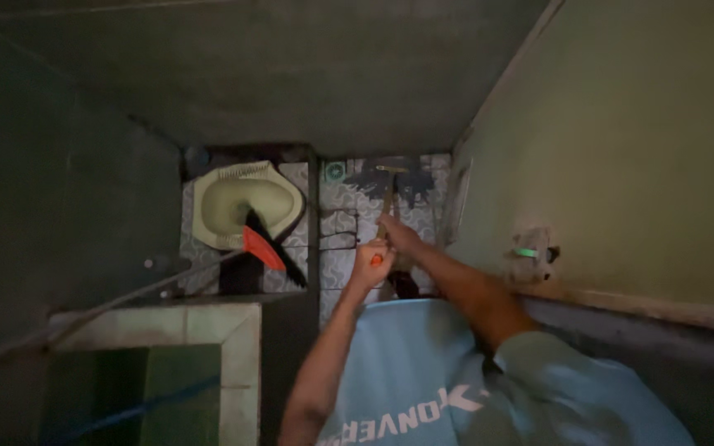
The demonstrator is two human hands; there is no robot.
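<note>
We note a long-handled floor tool (388, 194) gripped in both hands. Its pale shaft runs nearly upright away from us, tilted slightly, and passes under the right hand (398, 235) and the left hand (371, 263), the left hand just below the right. Its flat crosswise head lies beyond the right hand, down against the patterned floor tiles. An orange end shows at the left hand.
</note>
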